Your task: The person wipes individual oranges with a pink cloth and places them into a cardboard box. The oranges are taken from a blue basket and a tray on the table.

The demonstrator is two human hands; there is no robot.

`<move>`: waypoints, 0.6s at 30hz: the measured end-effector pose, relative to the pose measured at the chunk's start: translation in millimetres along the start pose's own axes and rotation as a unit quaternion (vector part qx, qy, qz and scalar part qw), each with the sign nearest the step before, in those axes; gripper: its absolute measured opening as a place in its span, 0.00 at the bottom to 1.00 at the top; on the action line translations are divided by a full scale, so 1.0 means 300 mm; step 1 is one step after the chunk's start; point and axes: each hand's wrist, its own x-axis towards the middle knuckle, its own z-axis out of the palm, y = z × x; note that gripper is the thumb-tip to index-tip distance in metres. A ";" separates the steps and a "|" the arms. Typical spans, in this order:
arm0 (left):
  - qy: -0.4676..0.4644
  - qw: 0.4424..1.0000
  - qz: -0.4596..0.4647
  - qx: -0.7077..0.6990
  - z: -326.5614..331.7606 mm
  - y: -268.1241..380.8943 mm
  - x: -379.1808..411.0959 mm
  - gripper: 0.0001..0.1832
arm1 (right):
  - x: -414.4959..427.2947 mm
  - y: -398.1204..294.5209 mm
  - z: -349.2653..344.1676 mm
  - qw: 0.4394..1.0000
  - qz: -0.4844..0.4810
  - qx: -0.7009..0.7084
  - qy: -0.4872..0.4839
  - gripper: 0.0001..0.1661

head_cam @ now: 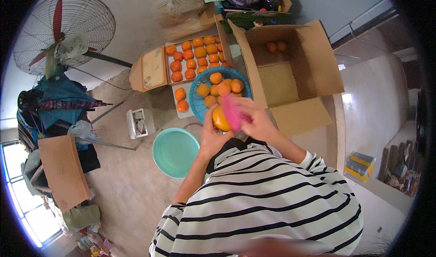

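Observation:
My left hand (210, 136) grips a shiny orange fruit (221, 119), which looks like a persimmon. A pink cloth (232, 112) is in my right hand (257, 119), pressed against the right side of that fruit. Just beyond my hands, a blue plastic basket (195, 102) holds several duller orange fruits (216, 78). Behind it stands an open carton (169, 58) with rows of orange fruits (200, 52) in it. Two more fruits (182, 106) rest on a white sheet (186, 114) left of the basket.
A large open cardboard box (277, 83) with a few fruits at its far end stands to the right. At the left are a green plastic basin (175, 153), a small white box (137, 123) and a pedestal fan (58, 36). Bagged goods (180, 12) lie at the back.

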 end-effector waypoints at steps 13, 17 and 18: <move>-0.085 0.996 -0.002 -0.020 -0.015 -0.028 -0.026 0.52 | 0.065 0.110 -0.039 0.866 0.350 0.357 0.026 0.18; -0.090 0.984 -0.039 -0.149 0.002 -0.051 -0.022 0.55 | 0.061 -0.063 -0.024 0.983 0.129 0.089 -0.092 0.19; -0.093 0.983 -0.036 -0.154 0.005 -0.045 -0.016 0.55 | 0.067 -0.033 0.000 0.993 -0.053 -0.078 -0.072 0.19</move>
